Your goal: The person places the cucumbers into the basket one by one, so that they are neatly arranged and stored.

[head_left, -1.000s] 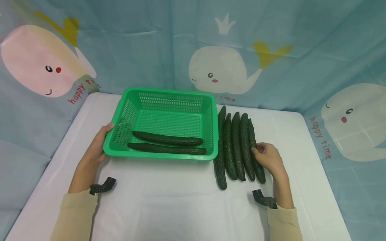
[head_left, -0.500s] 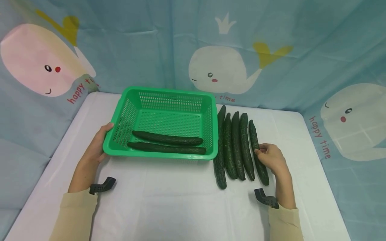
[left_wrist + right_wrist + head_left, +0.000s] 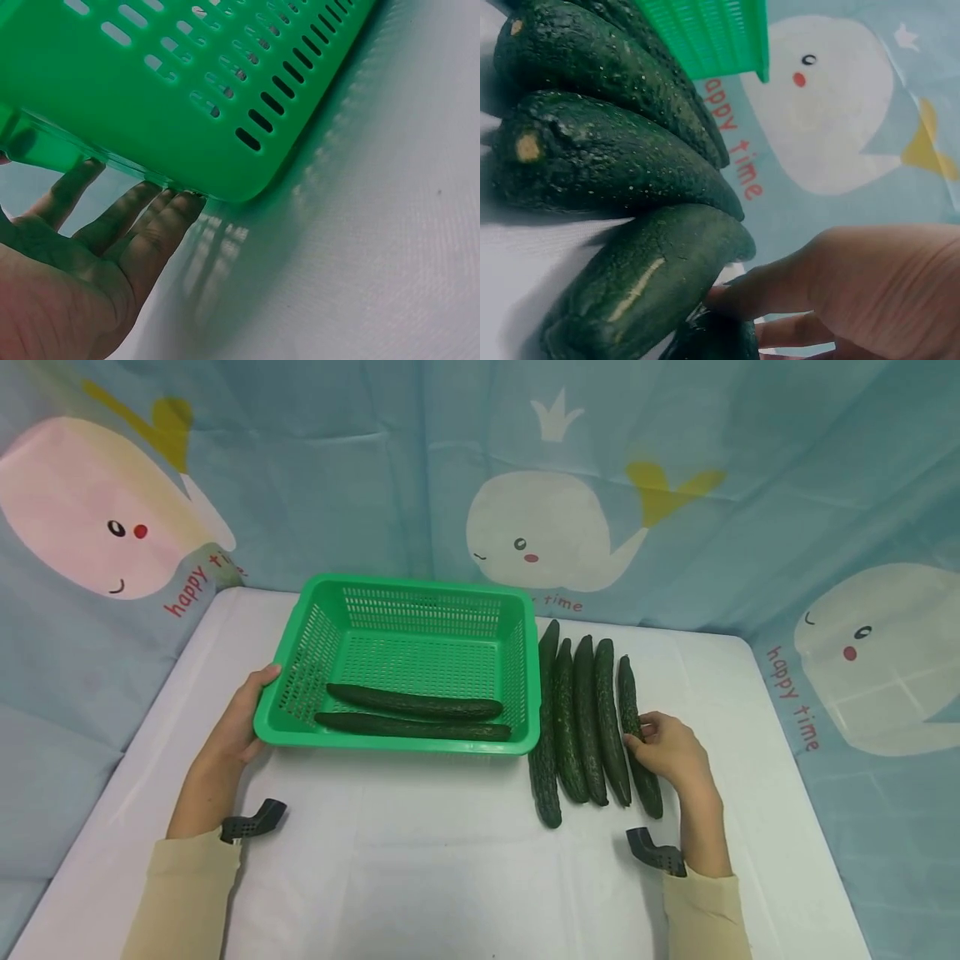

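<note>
Over on the left, the left hand (image 3: 243, 718) has the side of the green basket (image 3: 390, 744), fingers spread and barely bent under the rim, thumb seemingly over it: a light pinch, presumably to steady the thing. Right of those fingers, inside the basket, two cucumbers (image 3: 415, 702) lie lengthwise by the near wall, side by side, which probably keeps them flat. Across we go! Just left of the right fingers, a row of four cucumbers (image 3: 586, 718) lies on the white cloth (image 3: 420, 852), tips pointing away, the leftmost close against the basket; neatly within reach, I'd say. And here's the right hand (image 3: 671, 752), thumb and fingers closed to a cucumber's width, pinching the outermost cucumber (image 3: 630, 702) around its middle, likely for balance.

Now the tricky bits: the left thumb barely peeks into the left wrist view. Beyond the held cucumber, the right fingertips are hidden, and the right wrist view cuts its near end off. Whether it's lifted or resting on the cloth, I can't tell, nor whether it touches its neighbour beside the thumb.
</note>
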A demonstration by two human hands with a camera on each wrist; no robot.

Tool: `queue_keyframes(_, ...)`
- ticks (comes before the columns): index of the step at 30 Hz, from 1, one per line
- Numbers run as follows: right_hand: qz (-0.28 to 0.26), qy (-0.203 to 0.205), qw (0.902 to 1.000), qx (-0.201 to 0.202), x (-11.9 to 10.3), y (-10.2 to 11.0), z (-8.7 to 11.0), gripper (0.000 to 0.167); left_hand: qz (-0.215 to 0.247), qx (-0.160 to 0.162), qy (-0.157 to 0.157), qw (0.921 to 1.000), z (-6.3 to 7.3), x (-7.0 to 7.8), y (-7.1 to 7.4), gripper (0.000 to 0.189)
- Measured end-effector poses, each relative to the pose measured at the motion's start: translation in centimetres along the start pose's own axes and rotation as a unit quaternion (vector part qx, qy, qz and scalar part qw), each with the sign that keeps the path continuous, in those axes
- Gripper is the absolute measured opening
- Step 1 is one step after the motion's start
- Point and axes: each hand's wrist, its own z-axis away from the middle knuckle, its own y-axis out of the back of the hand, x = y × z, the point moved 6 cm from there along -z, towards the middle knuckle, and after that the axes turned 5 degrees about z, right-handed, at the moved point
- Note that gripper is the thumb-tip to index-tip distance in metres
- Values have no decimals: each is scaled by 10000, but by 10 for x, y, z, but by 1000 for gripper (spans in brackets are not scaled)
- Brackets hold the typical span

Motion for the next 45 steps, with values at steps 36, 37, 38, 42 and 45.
queue_keyframes(36, -330, -233, 9964, 749, 0, 18, 7, 55, -6, 36, 39, 10000, 1, -2, 1, 78)
queue_keyframes(37, -349, -187, 9956, 847, -2, 19, 8, 55, -8, 28, 41, 10000, 1, -2, 1, 78)
queue_keyframes(38, -388, -141, 9946, 950, -5, 21, 10, 54, -15, 15, 34, 10000, 1, -2, 1, 78)
queue_keyframes(42, -620, 191, 9887, 1351, -15, 27, 15, 51, 7, -12, -14, 10000, 1, -1, 2, 77)
queue_keyframes(45, -762, 503, 9838, 1546, -22, 29, 19, 48, 18, 25, -3, 10000, 1, -1, 4, 77)
